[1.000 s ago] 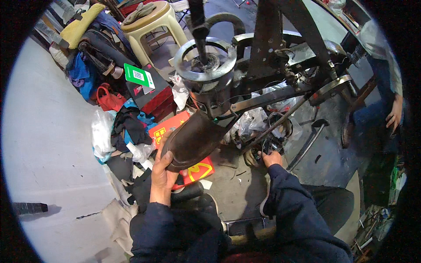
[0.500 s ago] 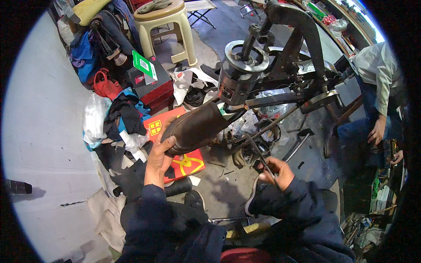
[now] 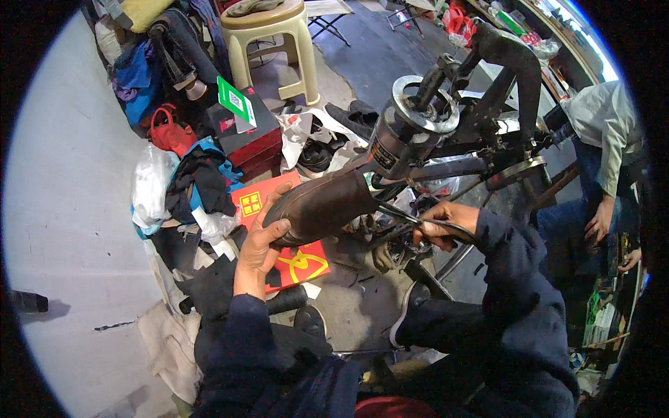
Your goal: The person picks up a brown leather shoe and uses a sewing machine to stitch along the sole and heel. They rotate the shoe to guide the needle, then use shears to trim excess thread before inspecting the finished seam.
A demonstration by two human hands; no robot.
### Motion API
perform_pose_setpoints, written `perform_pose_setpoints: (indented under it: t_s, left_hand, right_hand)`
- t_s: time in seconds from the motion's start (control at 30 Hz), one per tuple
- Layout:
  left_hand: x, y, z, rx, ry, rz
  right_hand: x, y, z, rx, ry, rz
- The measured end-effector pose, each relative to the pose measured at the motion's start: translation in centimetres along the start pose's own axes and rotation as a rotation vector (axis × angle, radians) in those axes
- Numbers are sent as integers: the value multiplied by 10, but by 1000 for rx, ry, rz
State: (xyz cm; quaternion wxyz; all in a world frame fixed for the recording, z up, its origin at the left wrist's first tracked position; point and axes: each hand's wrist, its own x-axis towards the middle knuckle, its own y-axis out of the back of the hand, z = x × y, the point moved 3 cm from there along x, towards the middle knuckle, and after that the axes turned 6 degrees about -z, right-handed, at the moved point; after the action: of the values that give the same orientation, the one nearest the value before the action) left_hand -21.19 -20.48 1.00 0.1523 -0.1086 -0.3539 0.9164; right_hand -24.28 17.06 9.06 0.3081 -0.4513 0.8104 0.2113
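A dark brown leather boot (image 3: 324, 209) lies tilted across the middle of the view. My left hand (image 3: 259, 251) is closed around its toe end, thumb on the near side. The other end, at the right, comes up against the arm of a black shoe-sewing machine (image 3: 474, 167) with a metal drum. From the right, my right hand (image 3: 446, 226) grips a long, thin dark metal tool (image 3: 397, 212). The tool's tip is by the boot's right end; whether it touches the leather I cannot tell.
A red box (image 3: 303, 268) lies under the boot. Bags and cloths (image 3: 191, 181) pile up at the left, near a cream plastic stool (image 3: 272, 49). Dark shoes (image 3: 352, 118) lie on the floor. A seated person (image 3: 603, 139) is at the right.
My right hand has moved up, bringing the tool to the boot's right end. The view has shifted slightly, so the machine appears farther right. My left hand keeps its hold on the boot.
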Motion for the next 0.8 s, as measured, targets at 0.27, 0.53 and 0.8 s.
perform_pose_setpoints:
  t_s: [0.27, 0.53, 0.8]
  left_hand:
    - [4, 5, -2, -28, -28, -8]
    - [6, 5, -3, -71, -61, -19]
    - [4, 6, -3, -42, -100, -3]
  right_hand:
    - [40, 4, -47, -120, 19, -102]
    - [33, -10, -50, -199, 132, 76]
    - [8, -31, 40, -17, -3, 230]
